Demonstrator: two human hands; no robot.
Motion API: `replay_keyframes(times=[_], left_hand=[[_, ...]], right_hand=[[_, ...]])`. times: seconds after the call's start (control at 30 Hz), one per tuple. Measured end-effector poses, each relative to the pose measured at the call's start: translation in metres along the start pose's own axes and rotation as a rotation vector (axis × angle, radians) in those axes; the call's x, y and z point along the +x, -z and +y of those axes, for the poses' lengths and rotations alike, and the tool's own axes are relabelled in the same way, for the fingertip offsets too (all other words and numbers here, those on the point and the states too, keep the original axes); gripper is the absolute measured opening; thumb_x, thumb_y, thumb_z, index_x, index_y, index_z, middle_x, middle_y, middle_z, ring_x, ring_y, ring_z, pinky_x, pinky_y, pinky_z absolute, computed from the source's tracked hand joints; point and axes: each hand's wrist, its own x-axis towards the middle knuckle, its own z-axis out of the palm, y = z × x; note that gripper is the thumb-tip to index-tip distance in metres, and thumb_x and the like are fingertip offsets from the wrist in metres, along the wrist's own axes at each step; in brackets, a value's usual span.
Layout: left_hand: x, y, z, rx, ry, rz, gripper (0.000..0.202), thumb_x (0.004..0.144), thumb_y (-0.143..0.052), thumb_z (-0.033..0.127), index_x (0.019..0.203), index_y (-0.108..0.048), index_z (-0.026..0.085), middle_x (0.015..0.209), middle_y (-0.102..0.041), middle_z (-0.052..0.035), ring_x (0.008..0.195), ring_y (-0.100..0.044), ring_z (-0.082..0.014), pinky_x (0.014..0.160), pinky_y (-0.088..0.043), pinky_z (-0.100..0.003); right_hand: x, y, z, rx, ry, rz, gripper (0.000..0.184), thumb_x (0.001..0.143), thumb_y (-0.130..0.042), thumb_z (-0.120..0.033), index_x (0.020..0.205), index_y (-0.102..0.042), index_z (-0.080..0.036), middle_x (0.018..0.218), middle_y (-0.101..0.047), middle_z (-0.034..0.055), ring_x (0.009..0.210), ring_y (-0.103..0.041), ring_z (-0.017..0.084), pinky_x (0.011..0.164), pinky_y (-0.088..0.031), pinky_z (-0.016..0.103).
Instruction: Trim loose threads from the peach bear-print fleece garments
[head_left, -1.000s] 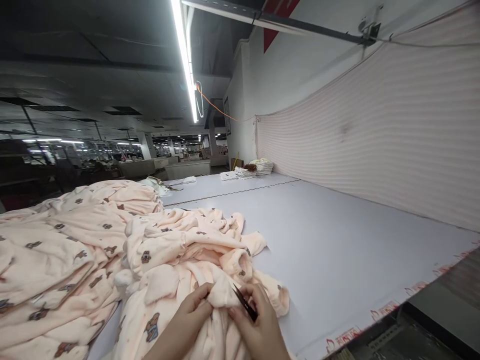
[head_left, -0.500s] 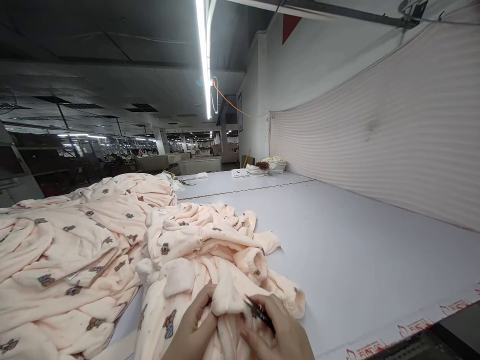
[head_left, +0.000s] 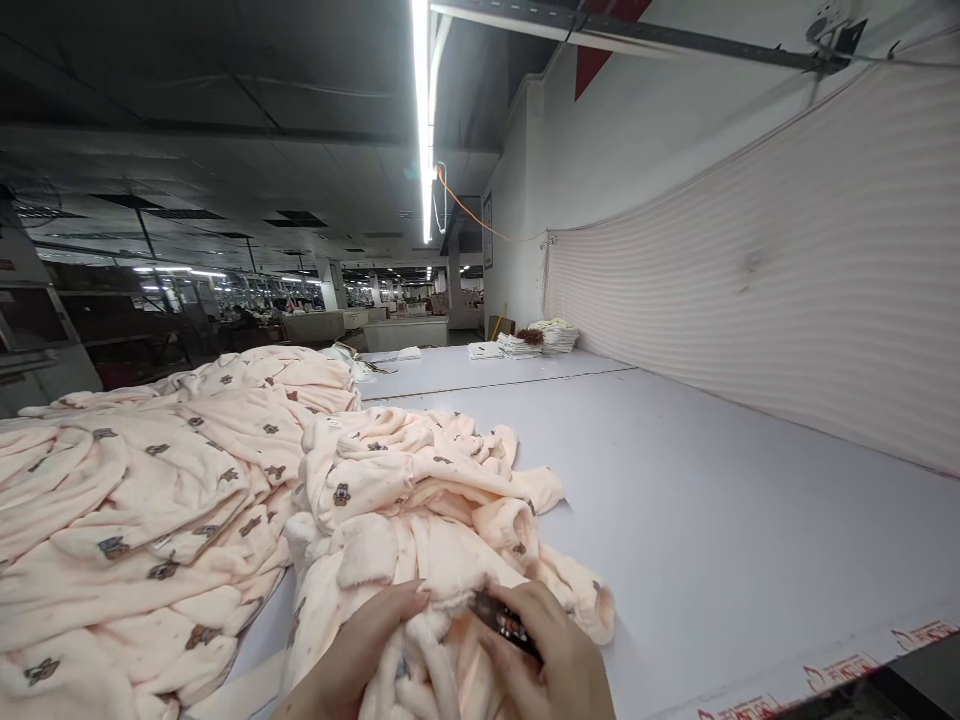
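A pale pink plush garment (head_left: 450, 555) with a small bear print lies in folds at the table's front, its cuffed sleeve reaching right. My left hand (head_left: 364, 645) pinches an edge of this fabric between thumb and fingers. In my right hand (head_left: 562, 650) are small dark thread snips (head_left: 504, 622), their tip pointing left against the gripped edge. The fingers partly cover the snips, so I cannot tell whether the blades are apart. Below both hands hangs bunched fabric, running out of the frame.
A large heap of matching pink plush garments (head_left: 150, 530) covers the left side. The pale table (head_left: 720, 520) stretches to the right, beside a striped cloth hanging (head_left: 750, 270). Folded white stacks (head_left: 559, 337) stand at the far end. Overhead hangs a tube light (head_left: 421, 120).
My left hand has slid its hold along the cloth, and the raised fold now lies flatter. The snips have turned and shifted slightly left. The whole view has tilted a little.
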Motion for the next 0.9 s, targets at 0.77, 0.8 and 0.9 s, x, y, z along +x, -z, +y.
replay_keyframes(times=[0.77,0.8,0.9], left_hand=[[0.006,0.005,0.023,0.639,-0.409,-0.015,0.028,0.078,-0.058,0.046,0.073,-0.062,0.019,0.096,-0.066,-0.0082,0.104,-0.053,-0.0286,0.092,-0.039,-0.037],[0.007,0.003,0.029,0.744,-0.51,0.007,0.027,0.078,-0.057,0.044,0.068,-0.06,0.02,0.106,-0.064,-0.0083,0.112,-0.049,-0.0289,0.097,-0.035,-0.036],[0.013,-0.015,0.036,0.988,-0.402,-0.076,0.022,0.077,-0.058,0.042,0.088,-0.063,0.023,0.099,-0.066,-0.0051,0.098,-0.056,-0.027,0.086,-0.04,-0.034]], right_hand=[[-0.007,0.01,0.012,0.14,-0.223,0.214,0.02,0.088,-0.053,-0.038,0.097,-0.066,-0.025,0.093,-0.069,0.003,0.091,-0.063,0.02,0.076,-0.046,0.024],[-0.008,0.015,0.015,0.165,-0.293,0.241,0.023,0.088,-0.054,-0.04,0.098,-0.065,-0.024,0.094,-0.068,0.0036,0.092,-0.062,0.02,0.076,-0.047,0.024],[-0.011,0.023,0.02,0.282,-0.415,0.281,0.028,0.09,-0.048,-0.045,0.096,-0.062,-0.022,0.087,-0.066,0.0029,0.085,-0.061,0.019,0.074,-0.047,0.025]])
